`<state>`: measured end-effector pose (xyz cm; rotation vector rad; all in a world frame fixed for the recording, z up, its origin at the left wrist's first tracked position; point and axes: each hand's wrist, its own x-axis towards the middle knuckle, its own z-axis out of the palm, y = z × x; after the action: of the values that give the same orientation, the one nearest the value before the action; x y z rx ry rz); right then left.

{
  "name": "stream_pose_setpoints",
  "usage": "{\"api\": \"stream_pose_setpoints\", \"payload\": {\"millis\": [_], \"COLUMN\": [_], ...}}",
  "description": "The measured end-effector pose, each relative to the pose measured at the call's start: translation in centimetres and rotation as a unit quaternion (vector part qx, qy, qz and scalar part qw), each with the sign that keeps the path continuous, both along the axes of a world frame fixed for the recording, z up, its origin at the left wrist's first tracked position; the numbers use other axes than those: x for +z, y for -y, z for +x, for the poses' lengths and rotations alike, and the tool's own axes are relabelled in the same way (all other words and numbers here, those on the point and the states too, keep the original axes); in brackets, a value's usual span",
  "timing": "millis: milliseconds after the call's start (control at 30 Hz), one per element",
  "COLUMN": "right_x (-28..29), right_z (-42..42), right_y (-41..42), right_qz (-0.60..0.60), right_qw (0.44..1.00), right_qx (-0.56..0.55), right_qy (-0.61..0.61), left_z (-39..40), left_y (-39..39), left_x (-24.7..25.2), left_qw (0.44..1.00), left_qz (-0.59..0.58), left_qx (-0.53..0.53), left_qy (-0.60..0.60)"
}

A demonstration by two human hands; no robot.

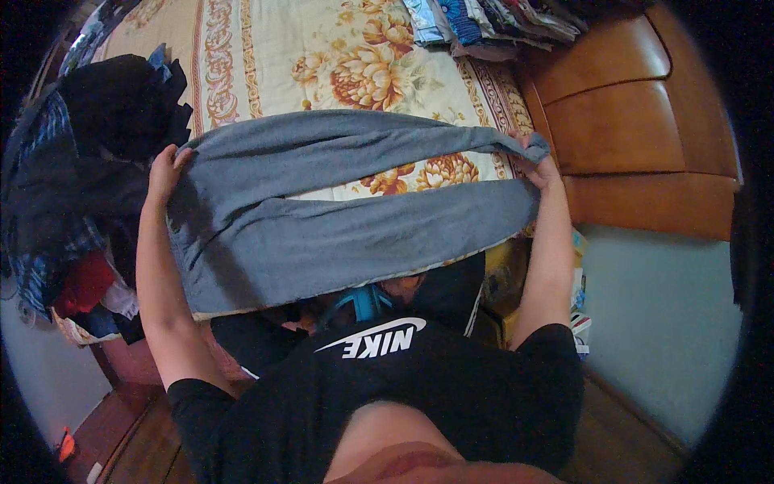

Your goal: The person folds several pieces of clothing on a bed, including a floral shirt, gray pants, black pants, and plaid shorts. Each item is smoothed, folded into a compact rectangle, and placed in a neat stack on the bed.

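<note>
A pair of grey trousers point(338, 236) lies spread sideways across the bed, its waist end at the left and its legs pointing right. My left hand point(166, 172) grips the far corner of the waist end, with the thumb on top of the cloth. At the other end, my right hand point(540, 169) holds the bunched cuff of the far leg. The near leg lies below it, its cuff close to my right wrist. Between the two legs, a strip of floral bedspread point(363, 66) shows. Creases run along the cloth near the waist.
Dark clothes point(115, 109) are heaped at the left, with a red garment point(89, 281) lower in the pile. A stack of folded clothes point(484, 24) lies at the far right of the bed. The brown headboard point(617, 127) stands along the right side.
</note>
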<state>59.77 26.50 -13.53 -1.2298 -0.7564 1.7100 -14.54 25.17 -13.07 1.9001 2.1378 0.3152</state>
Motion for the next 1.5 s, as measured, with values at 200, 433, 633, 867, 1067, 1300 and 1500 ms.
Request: {"api": "stream_pose_setpoints", "payload": {"millis": [200, 433, 633, 867, 1067, 1300, 1500], "right_x": [5.7, 1.9, -0.6, -6.5, -3.9, 4.4, -1.0], "right_z": [-2.5, -2.8, -5.9, 0.3, -2.4, -1.5, 1.1], "right_y": [-1.2, -4.4, -5.1, -10.1, -9.1, 0.9, 10.9], "right_qz": [0.096, 0.160, 0.104, 0.252, 0.128, 0.241, 0.131], "right_qw": [0.563, 0.608, 0.533, 0.616, 0.476, 0.609, 0.754], "right_qx": [0.279, 0.263, 0.214, 0.173, 0.251, 0.030, -0.040], "right_qy": [0.772, 0.732, 0.812, 0.726, 0.833, 0.755, 0.643], "left_z": [-0.9, 0.7, 3.8, 7.8, 9.1, 4.7, 8.5], "left_y": [1.2, 1.1, 1.8, -1.0, 0.1, 14.5, 24.4], "left_x": [3.0, 2.3, 0.3, -2.0, 3.0, 5.0, 2.0], "left_qw": [0.995, 0.992, 0.993, 0.984, 0.997, 0.968, 0.951], "left_qz": [0.058, 0.100, 0.003, -0.094, -0.028, 0.184, 0.167], "left_qx": [0.049, 0.032, -0.031, -0.027, 0.041, -0.058, -0.190], "left_qy": [0.068, 0.067, -0.116, -0.147, -0.067, -0.162, -0.175]}}
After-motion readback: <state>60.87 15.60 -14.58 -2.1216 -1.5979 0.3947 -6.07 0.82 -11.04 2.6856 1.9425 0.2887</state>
